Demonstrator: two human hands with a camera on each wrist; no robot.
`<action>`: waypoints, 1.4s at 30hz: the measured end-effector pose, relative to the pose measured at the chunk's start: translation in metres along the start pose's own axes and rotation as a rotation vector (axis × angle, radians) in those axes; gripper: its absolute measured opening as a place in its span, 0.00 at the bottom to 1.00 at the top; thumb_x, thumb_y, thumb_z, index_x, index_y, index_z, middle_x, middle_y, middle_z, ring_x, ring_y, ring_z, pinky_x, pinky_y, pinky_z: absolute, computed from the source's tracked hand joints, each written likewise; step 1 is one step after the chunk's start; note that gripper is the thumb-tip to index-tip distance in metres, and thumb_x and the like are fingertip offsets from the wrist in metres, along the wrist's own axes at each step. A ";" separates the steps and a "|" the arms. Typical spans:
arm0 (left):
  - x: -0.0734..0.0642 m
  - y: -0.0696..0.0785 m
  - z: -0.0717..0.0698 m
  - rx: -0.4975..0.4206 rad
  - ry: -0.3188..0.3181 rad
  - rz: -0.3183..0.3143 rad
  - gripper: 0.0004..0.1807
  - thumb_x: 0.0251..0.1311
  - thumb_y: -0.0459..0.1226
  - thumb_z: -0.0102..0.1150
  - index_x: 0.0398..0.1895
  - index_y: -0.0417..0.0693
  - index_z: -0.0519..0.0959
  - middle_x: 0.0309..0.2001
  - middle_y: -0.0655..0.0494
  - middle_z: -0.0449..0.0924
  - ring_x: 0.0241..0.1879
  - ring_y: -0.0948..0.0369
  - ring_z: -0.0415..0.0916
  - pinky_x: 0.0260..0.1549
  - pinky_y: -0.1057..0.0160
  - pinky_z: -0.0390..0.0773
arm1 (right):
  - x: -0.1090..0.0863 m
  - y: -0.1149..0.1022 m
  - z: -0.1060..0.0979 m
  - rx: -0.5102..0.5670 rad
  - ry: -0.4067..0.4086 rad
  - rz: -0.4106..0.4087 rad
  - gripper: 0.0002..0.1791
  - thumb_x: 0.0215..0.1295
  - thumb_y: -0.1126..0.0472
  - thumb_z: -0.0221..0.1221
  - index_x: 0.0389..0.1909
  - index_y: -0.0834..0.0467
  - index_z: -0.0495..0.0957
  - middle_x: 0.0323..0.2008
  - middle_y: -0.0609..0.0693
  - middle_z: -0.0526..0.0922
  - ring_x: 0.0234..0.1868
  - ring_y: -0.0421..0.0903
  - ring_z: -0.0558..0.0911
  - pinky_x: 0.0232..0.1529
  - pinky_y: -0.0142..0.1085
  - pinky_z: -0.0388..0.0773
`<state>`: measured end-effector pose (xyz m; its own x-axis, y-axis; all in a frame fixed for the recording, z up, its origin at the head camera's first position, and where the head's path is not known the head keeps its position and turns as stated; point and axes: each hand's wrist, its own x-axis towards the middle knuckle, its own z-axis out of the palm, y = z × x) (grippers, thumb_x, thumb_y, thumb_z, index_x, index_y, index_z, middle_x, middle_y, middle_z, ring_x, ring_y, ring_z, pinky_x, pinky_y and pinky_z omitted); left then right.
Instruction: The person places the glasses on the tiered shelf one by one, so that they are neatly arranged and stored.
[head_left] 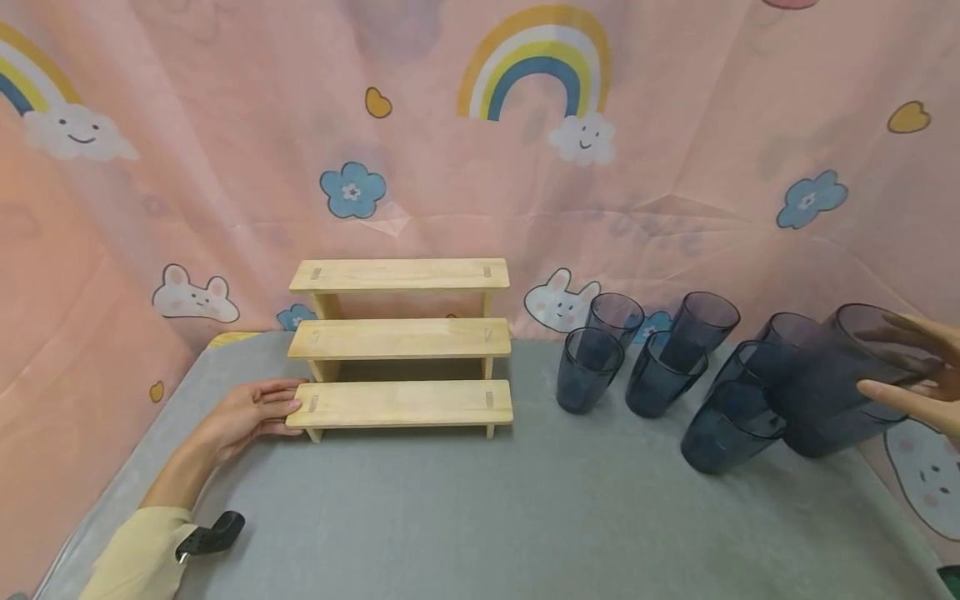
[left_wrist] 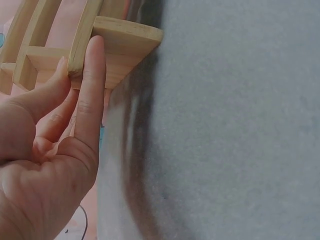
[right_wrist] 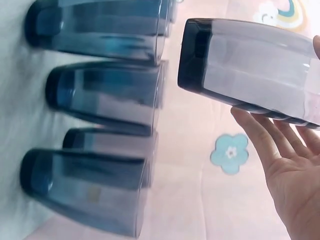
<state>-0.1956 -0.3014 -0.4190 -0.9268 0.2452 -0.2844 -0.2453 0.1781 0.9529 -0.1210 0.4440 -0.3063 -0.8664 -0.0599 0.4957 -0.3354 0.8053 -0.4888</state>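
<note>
A three-tier wooden shelf stand (head_left: 401, 404) stands left of the middle of the table. My left hand (head_left: 243, 417) pinches the left end of its lowest board. In the left wrist view, the thumb lies on one face of that board (left_wrist: 82, 42) and a finger on the other. On the right, my right hand (head_left: 933, 392) holds a dark blue see-through drinking glass (right_wrist: 250, 70) near its rim, raised off the table. Several more such glasses (head_left: 588, 375) stand upright in a cluster beside and below it. The held glass partly hides those at the right.
The table (head_left: 450, 517) has a grey cover. A pink printed curtain (head_left: 435, 150) hangs behind and along the sides. A black strap-like piece (head_left: 212, 535) sits at the left sleeve. A dark green object (head_left: 951, 577) shows at the lower right corner.
</note>
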 end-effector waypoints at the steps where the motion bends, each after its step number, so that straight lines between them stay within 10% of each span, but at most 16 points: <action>1: 0.000 0.000 0.000 0.000 0.000 -0.002 0.37 0.70 0.35 0.56 0.73 0.27 0.52 0.55 0.45 0.73 0.45 0.59 0.81 0.47 0.53 0.84 | 0.005 -0.008 0.006 0.110 0.049 0.084 0.44 0.63 0.79 0.57 0.75 0.46 0.57 0.60 0.25 0.65 0.58 0.24 0.65 0.33 0.08 0.66; 7: 0.000 0.002 0.001 -0.007 0.002 -0.008 0.36 0.70 0.34 0.56 0.73 0.28 0.52 0.57 0.43 0.72 0.45 0.58 0.81 0.46 0.52 0.84 | 0.014 -0.028 0.019 0.109 0.013 0.180 0.43 0.65 0.72 0.61 0.76 0.45 0.55 0.69 0.38 0.62 0.59 0.26 0.63 0.69 0.28 0.61; 11: 0.000 0.002 0.002 -0.008 -0.003 -0.002 0.36 0.70 0.33 0.56 0.73 0.27 0.52 0.58 0.41 0.71 0.45 0.58 0.81 0.46 0.53 0.84 | 0.025 -0.040 0.027 0.094 -0.047 0.230 0.42 0.66 0.65 0.63 0.77 0.44 0.54 0.60 0.31 0.66 0.48 0.24 0.62 0.70 0.40 0.63; 18: 0.000 0.001 0.001 -0.012 0.001 0.000 0.36 0.69 0.34 0.56 0.73 0.27 0.52 0.55 0.45 0.74 0.44 0.58 0.82 0.45 0.53 0.84 | 0.047 -0.057 0.043 0.099 -0.089 0.225 0.44 0.61 0.58 0.68 0.75 0.43 0.57 0.53 0.29 0.68 0.46 0.27 0.67 0.34 0.15 0.66; 28: -0.002 -0.003 0.000 -0.033 0.006 0.005 0.36 0.69 0.33 0.56 0.73 0.26 0.52 0.53 0.47 0.74 0.43 0.58 0.82 0.45 0.53 0.84 | 0.074 -0.084 0.070 0.219 -0.131 0.136 0.39 0.61 0.61 0.68 0.72 0.44 0.64 0.54 0.33 0.75 0.52 0.29 0.72 0.46 0.20 0.68; 36: 0.002 -0.004 -0.001 -0.017 0.014 0.001 0.35 0.70 0.34 0.56 0.73 0.27 0.53 0.58 0.42 0.71 0.44 0.58 0.82 0.46 0.53 0.84 | 0.086 -0.090 0.084 0.273 -0.146 0.189 0.39 0.62 0.56 0.68 0.73 0.42 0.63 0.55 0.35 0.74 0.53 0.30 0.70 0.69 0.60 0.57; 42: 0.002 -0.002 -0.001 0.002 0.025 -0.004 0.35 0.70 0.34 0.55 0.73 0.27 0.53 0.60 0.37 0.69 0.44 0.58 0.82 0.45 0.53 0.84 | 0.101 -0.098 0.095 0.278 -0.139 0.172 0.39 0.61 0.53 0.68 0.72 0.44 0.64 0.55 0.40 0.76 0.58 0.37 0.72 0.70 0.57 0.60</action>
<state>-0.1976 -0.3025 -0.4216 -0.9326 0.2210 -0.2853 -0.2484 0.1806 0.9517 -0.2106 0.3027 -0.2771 -0.9546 -0.0321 0.2963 -0.2514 0.6205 -0.7428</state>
